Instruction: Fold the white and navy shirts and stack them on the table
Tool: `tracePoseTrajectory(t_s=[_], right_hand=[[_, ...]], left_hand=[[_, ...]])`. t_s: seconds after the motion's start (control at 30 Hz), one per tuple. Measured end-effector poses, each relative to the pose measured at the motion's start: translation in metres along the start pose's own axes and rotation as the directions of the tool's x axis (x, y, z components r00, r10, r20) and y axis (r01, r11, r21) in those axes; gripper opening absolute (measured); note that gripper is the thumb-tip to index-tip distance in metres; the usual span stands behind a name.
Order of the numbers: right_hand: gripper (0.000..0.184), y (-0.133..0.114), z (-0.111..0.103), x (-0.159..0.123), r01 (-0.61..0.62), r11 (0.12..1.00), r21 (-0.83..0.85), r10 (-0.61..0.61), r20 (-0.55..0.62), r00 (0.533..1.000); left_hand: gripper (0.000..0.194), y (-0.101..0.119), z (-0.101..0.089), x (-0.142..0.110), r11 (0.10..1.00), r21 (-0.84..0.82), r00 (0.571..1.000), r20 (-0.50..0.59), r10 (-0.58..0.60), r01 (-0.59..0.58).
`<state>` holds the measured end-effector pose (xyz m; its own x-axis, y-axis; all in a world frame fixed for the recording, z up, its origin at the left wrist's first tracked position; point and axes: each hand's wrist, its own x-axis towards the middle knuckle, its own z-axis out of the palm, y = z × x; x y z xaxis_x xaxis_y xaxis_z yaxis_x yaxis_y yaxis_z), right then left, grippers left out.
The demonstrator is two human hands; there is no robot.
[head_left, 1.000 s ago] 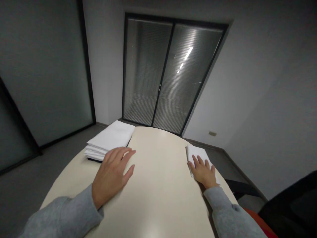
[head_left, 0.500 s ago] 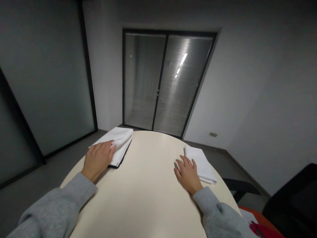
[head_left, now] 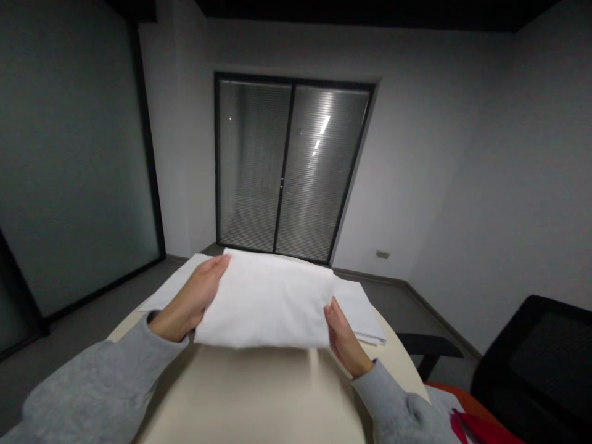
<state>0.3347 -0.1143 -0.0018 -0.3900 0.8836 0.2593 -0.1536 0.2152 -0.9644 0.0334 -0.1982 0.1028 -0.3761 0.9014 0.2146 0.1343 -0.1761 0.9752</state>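
Note:
A folded white cloth (head_left: 272,302) is held up over the table, spread between both hands. My left hand (head_left: 198,299) is closed on its left edge, thumb on top and fingers underneath. On the right edge, my right hand (head_left: 343,339) grips with the thumb up; its other fingers are partly hidden. Behind my left hand lies a white cloth pile (head_left: 173,283), partly covered by the hand and the held cloth. Another folded white cloth (head_left: 363,311) rests on the table just beyond my right hand.
The round cream table (head_left: 259,394) curves away in front. At the right stands a black chair (head_left: 531,357) with an armrest (head_left: 430,345) close to the table edge. Red and white fabric (head_left: 481,425) lies on its orange seat. A glazed door with blinds (head_left: 287,166) is behind.
A folded white cloth is now lifted over the table's middle between both hands. Half a second ago my left hand lay on the left pile and my right hand lay by the right cloth.

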Motion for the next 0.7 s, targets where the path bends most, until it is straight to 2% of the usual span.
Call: tracePoseTrajectory(t_s=[0.07, 0.1, 0.13, 0.17, 0.23, 0.27, 0.3, 0.37, 0.43, 0.47, 0.53, 0.63, 0.7], right_hand=[[0.075, -0.006, -0.003, -0.006, -0.159, 0.978, 0.136, 0.156, 0.03, 0.987], [0.071, -0.006, -0.004, -0.008, -0.236, 0.96, 0.154, 0.233, 0.038, 0.972], [0.067, -0.004, -0.006, -0.009, -0.297, 0.943, 0.15, 0.294, 0.038, 0.955], [0.062, -0.001, -0.006, -0.01, -0.338, 0.931, 0.14, 0.337, 0.029, 0.941], [0.054, 0.009, -0.007, -0.01, -0.383, 0.916, 0.121, 0.384, 0.018, 0.923], [0.052, 0.013, -0.007, -0.01, -0.398, 0.91, 0.116, 0.399, 0.019, 0.917], [0.051, 0.016, -0.007, -0.009, -0.413, 0.904, 0.113, 0.414, 0.015, 0.91], [0.05, 0.02, -0.008, -0.007, -0.43, 0.895, 0.114, 0.433, 0.004, 0.901], [0.052, 0.02, -0.008, -0.005, -0.429, 0.895, 0.121, 0.432, -0.003, 0.902], [0.053, 0.02, -0.009, -0.005, -0.426, 0.896, 0.123, 0.43, -0.005, 0.903], [0.055, 0.02, -0.01, -0.004, -0.437, 0.891, 0.121, 0.442, -0.012, 0.897], [0.059, 0.021, -0.012, -0.002, -0.497, 0.861, 0.106, 0.501, -0.017, 0.865], [0.065, 0.022, -0.013, -0.001, -0.536, 0.838, 0.103, 0.538, 0.016, 0.843]], left_hand=[[0.045, -0.033, 0.019, -0.003, 0.967, -0.121, 0.961, 0.194, -0.197, 0.223], [0.044, -0.049, 0.025, -0.004, 0.955, -0.101, 0.942, 0.223, -0.25, 0.278], [0.044, -0.064, 0.028, -0.005, 0.958, -0.043, 0.941, 0.207, -0.268, 0.283], [0.045, -0.075, 0.029, -0.006, 0.969, 0.047, 0.956, 0.158, -0.245, 0.241], [0.057, -0.089, 0.024, -0.009, 0.956, 0.288, 0.995, 0.068, -0.074, 0.052], [0.066, -0.091, 0.019, -0.013, 0.915, 0.398, 0.996, 0.087, 0.033, -0.065], [0.073, -0.091, 0.014, -0.018, 0.864, 0.468, 0.979, 0.172, 0.113, -0.182], [0.085, -0.089, 0.006, -0.03, 0.793, 0.494, 0.893, 0.431, 0.132, -0.356], [0.092, -0.09, 0.003, -0.044, 0.77, 0.47, 0.779, 0.625, 0.055, -0.432], [0.09, -0.091, 0.003, -0.049, 0.752, 0.471, 0.742, 0.669, 0.035, -0.461], [0.076, -0.096, 0.005, -0.053, 0.687, 0.493, 0.713, 0.699, 0.052, -0.534], [0.043, -0.096, 0.007, -0.042, 0.593, 0.519, 0.703, 0.701, 0.116, -0.616], [0.028, -0.087, 0.008, -0.023, 0.582, 0.536, 0.726, 0.673, 0.142, -0.611]])
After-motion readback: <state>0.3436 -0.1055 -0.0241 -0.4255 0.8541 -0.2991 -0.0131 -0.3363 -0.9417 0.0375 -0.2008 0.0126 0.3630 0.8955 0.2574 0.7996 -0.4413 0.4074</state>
